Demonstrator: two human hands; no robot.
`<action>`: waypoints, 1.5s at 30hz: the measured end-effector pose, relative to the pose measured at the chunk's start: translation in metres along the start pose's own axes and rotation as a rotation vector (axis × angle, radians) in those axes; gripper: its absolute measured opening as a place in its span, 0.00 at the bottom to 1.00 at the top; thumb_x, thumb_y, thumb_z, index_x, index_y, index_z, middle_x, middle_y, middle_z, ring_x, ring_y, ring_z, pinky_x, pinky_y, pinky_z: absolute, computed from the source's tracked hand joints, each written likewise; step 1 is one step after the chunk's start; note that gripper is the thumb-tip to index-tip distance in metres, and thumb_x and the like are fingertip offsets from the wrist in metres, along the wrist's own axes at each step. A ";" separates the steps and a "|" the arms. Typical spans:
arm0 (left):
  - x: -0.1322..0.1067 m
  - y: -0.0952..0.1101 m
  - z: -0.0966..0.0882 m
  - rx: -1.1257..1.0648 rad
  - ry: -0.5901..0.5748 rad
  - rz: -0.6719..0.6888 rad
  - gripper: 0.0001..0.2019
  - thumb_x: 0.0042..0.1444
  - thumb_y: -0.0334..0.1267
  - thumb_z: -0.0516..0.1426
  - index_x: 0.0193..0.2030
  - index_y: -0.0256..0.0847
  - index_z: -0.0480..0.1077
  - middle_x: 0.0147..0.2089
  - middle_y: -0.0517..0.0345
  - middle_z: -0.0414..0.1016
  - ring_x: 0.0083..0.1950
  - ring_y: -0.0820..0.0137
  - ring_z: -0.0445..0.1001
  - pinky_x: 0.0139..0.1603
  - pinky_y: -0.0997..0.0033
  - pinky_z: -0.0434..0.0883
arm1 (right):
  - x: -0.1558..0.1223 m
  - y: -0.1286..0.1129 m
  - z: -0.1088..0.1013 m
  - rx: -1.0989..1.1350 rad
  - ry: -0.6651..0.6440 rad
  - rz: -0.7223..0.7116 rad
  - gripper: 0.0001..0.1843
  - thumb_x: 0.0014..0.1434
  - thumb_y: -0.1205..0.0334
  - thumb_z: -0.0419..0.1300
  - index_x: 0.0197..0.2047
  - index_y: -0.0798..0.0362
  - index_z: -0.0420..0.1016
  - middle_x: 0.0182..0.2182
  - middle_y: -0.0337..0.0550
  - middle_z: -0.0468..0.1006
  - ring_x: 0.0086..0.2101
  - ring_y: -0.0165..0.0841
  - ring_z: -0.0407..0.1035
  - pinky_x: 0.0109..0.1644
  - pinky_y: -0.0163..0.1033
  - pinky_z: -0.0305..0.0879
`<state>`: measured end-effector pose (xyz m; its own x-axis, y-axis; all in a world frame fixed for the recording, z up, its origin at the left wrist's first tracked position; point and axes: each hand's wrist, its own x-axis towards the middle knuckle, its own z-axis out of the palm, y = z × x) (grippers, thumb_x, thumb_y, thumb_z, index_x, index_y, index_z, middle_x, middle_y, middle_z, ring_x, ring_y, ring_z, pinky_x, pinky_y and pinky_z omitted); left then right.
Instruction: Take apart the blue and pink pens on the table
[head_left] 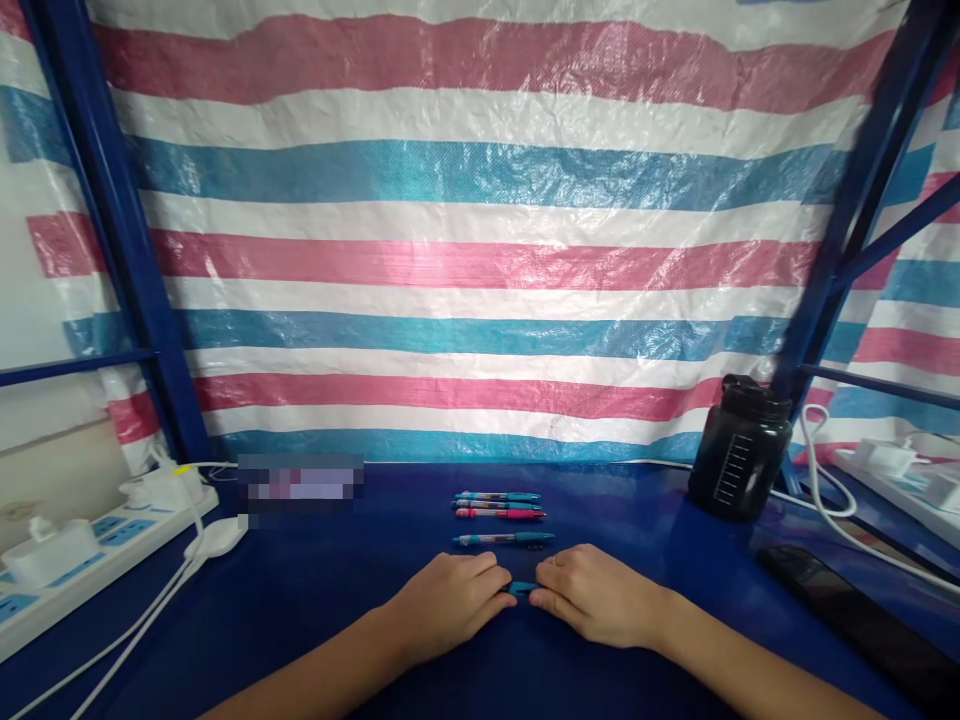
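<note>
Between my two hands is a teal pen piece, most of it hidden by my fingers. My left hand is closed on its left end, thumb and fingers pinched together. From the other side my right hand pinches the right end. Just beyond my fingers lies a teal pen, flat and crosswise, with a small dark piece by its right end. Farther back a pink pen rests beside teal pens, all roughly parallel.
A black bottle stands at the back right, with a dark phone in front of it. White power strips with plugs and cables lie on the left and right. Blue metal posts and a striped plastic sheet bound the blue table.
</note>
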<state>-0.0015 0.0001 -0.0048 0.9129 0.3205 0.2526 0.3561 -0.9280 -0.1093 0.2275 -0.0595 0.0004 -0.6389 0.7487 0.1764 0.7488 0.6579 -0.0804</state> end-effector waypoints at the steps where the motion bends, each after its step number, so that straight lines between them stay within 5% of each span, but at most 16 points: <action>1: 0.000 0.000 0.000 0.001 -0.009 -0.007 0.09 0.67 0.40 0.52 0.41 0.39 0.70 0.34 0.60 0.74 0.33 0.70 0.75 0.29 0.76 0.68 | 0.000 0.000 0.000 0.003 0.006 0.012 0.15 0.70 0.54 0.46 0.36 0.52 0.64 0.29 0.38 0.74 0.27 0.31 0.68 0.30 0.36 0.53; 11: 0.001 -0.001 0.006 0.033 0.006 -0.010 0.10 0.68 0.41 0.51 0.41 0.39 0.70 0.34 0.60 0.74 0.31 0.71 0.74 0.26 0.77 0.65 | 0.002 0.001 0.000 0.003 0.014 -0.005 0.16 0.71 0.56 0.43 0.34 0.51 0.62 0.28 0.37 0.72 0.26 0.29 0.65 0.30 0.35 0.53; 17: -0.002 -0.002 0.005 0.093 0.182 0.120 0.23 0.72 0.44 0.38 0.36 0.39 0.68 0.28 0.61 0.70 0.25 0.74 0.70 0.21 0.75 0.58 | 0.001 -0.004 -0.003 0.116 -0.012 0.030 0.17 0.71 0.56 0.44 0.31 0.52 0.61 0.23 0.34 0.65 0.23 0.27 0.56 0.27 0.35 0.49; 22: -0.002 0.000 0.004 0.184 0.306 0.178 0.23 0.72 0.42 0.36 0.35 0.38 0.66 0.25 0.63 0.66 0.21 0.74 0.66 0.17 0.71 0.51 | 0.000 -0.007 -0.010 0.330 -0.082 0.108 0.20 0.71 0.54 0.44 0.28 0.53 0.59 0.20 0.31 0.58 0.20 0.24 0.50 0.25 0.32 0.48; 34: -0.002 0.003 0.004 0.121 0.179 0.060 0.20 0.71 0.43 0.39 0.38 0.39 0.68 0.29 0.60 0.71 0.26 0.73 0.71 0.21 0.76 0.58 | 0.002 -0.012 -0.011 0.249 -0.023 0.158 0.19 0.70 0.55 0.45 0.29 0.53 0.62 0.19 0.32 0.56 0.20 0.25 0.49 0.25 0.35 0.46; 40: -0.003 0.002 0.004 0.207 0.269 0.137 0.21 0.72 0.41 0.38 0.37 0.38 0.67 0.25 0.61 0.68 0.23 0.74 0.67 0.18 0.72 0.50 | 0.000 -0.009 -0.013 0.612 -0.110 0.206 0.21 0.69 0.54 0.46 0.24 0.52 0.57 0.16 0.30 0.57 0.17 0.24 0.51 0.21 0.31 0.48; 45: -0.002 0.004 0.001 0.093 0.249 0.087 0.19 0.71 0.42 0.39 0.38 0.39 0.67 0.28 0.59 0.69 0.26 0.72 0.69 0.20 0.74 0.56 | 0.002 -0.003 -0.003 0.793 -0.045 0.242 0.22 0.66 0.51 0.52 0.24 0.54 0.63 0.14 0.32 0.63 0.17 0.24 0.59 0.22 0.29 0.53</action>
<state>-0.0013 -0.0040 -0.0068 0.8680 0.1736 0.4653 0.3059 -0.9250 -0.2255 0.2246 -0.0604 0.0039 -0.4952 0.8684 0.0269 0.5312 0.3271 -0.7815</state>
